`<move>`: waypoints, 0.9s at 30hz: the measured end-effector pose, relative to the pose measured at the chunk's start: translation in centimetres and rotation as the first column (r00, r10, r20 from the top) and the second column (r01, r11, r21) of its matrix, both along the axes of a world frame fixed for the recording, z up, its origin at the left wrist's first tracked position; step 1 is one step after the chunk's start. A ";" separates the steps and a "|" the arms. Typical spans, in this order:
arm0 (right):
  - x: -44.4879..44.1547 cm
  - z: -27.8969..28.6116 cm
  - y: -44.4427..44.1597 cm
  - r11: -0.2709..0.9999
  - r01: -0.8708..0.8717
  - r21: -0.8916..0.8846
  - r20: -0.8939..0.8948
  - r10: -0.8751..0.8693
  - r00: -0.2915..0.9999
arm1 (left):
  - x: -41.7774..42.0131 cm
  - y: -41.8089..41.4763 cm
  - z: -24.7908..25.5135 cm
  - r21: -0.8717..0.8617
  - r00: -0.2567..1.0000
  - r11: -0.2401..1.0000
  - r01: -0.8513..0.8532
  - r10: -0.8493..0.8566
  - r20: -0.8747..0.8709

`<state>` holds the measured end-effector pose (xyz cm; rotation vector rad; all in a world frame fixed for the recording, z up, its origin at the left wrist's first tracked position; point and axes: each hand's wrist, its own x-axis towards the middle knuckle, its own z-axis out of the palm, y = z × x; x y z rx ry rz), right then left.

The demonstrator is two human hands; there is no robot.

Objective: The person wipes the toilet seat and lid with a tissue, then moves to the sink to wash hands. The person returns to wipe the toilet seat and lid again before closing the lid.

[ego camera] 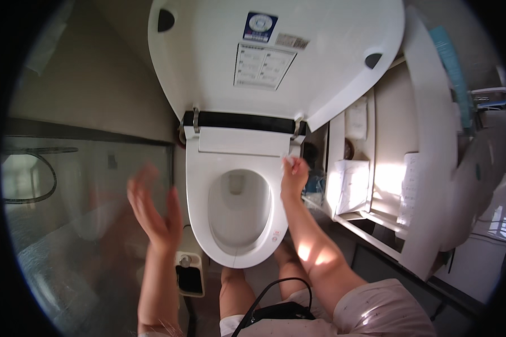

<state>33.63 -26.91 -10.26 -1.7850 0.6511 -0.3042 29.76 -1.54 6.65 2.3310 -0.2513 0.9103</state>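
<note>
A white toilet seat lies down on the bowl in front of me. Behind it the lid stands raised, its underside bearing stickers with writing. My right hand is at the seat's right edge near the hinge, fingers curled around a small white wad, perhaps tissue; most of it is hidden. My left hand is raised left of the seat, fingers apart and blurred, with nothing in it. The open bowl shows between the hands.
A glass shower panel is close on the left. On the right stands a white shelf unit with white packets inside. A small bin sits on the floor near my left forearm. A black cord crosses my lap.
</note>
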 end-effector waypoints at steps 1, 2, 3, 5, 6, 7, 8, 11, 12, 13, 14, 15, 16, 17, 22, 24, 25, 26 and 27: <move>-1.4 0.8 -0.5 1.000 -0.011 0.019 -0.031 0.012 0.999 | 4.1 -0.5 2.7 0.004 1.000 1.000 -0.010 0.010 0.012; -3.0 1.7 0.1 0.998 -0.039 0.054 -0.062 0.042 0.997 | 7.4 -0.3 4.9 0.031 0.992 0.999 -0.028 0.024 0.122; -4.4 2.6 0.5 0.995 -0.091 0.034 -0.098 0.093 0.991 | 10.6 -0.4 7.1 0.027 0.962 0.998 -0.049 0.040 0.272; -7.2 3.8 1.2 0.977 -0.204 0.058 -0.149 0.211 0.966 | 15.8 -0.1 10.8 -0.107 0.967 0.990 0.091 -0.062 0.249; -8.6 4.2 1.8 0.958 -0.269 0.104 -0.160 0.283 0.946 | 17.7 0.1 12.5 -0.180 0.974 0.974 0.139 -0.101 0.205; -9.7 4.1 1.2 0.925 -0.263 0.274 -0.160 0.313 0.936 | 18.8 -0.3 12.9 -0.289 0.981 0.941 0.175 -0.142 0.130; -10.8 4.0 0.7 0.871 -0.236 0.431 -0.169 0.335 0.927 | 20.0 -0.9 13.0 -0.396 0.983 0.900 0.182 -0.177 0.048; -12.0 6.3 -1.7 0.635 -0.046 0.771 -0.213 0.326 0.921 | 20.5 -2.1 13.0 -0.552 0.967 0.809 0.201 -0.253 -0.020; -11.9 7.7 -2.0 0.584 0.012 0.812 -0.232 0.303 0.924 | 20.0 -2.4 13.1 -0.582 0.963 0.786 0.206 -0.267 -0.020; -12.2 8.6 -2.7 0.503 0.014 0.864 -0.213 0.340 0.916 | 18.9 -2.3 13.1 -0.606 0.961 0.767 0.209 -0.275 -0.017; -12.2 9.7 -3.2 0.422 0.020 0.906 -0.196 0.379 0.905 | 17.8 -2.1 13.1 -0.624 0.961 0.753 0.207 -0.275 -0.014; -12.4 10.5 -3.8 0.340 0.032 0.940 -0.181 0.417 0.891 | 16.1 -1.9 12.7 -0.636 0.961 0.745 0.200 -0.274 -0.020; -12.6 11.6 -4.6 0.231 0.039 0.972 -0.147 0.472 0.869 | 14.3 -1.7 12.2 -0.649 0.961 0.738 0.185 -0.273 -0.037; -12.8 12.7 -5.4 0.119 0.050 0.992 -0.106 0.524 0.845 | 12.3 -1.4 11.5 -0.660 0.963 0.737 0.144 -0.257 -0.078; -16.5 16.0 -9.1 0.199 -0.004 0.980 -0.114 0.577 0.808 | -0.8 -0.8 7.9 -0.452 0.958 0.879 0.153 -0.244 -0.152; -18.2 17.7 -10.8 0.206 -0.052 0.977 -0.088 0.614 0.784 | -6.7 -1.9 6.5 -0.582 0.973 0.813 0.001 -0.136 -0.187; -18.7 17.4 -11.7 0.127 -0.106 0.986 -0.001 0.645 0.764 | -9.5 -2.3 5.1 -0.602 0.968 0.796 -0.062 -0.099 -0.230; -19.2 17.5 -12.4 0.053 -0.160 0.986 0.083 0.676 0.732 | -12.2 -2.7 4.3 -0.600 0.962 0.789 -0.129 -0.048 -0.270; -19.5 17.4 -12.9 -0.025 -0.141 0.990 0.120 0.685 0.719 | -14.5 -3.1 4.2 -0.487 0.921 0.839 -0.244 0.044 -0.386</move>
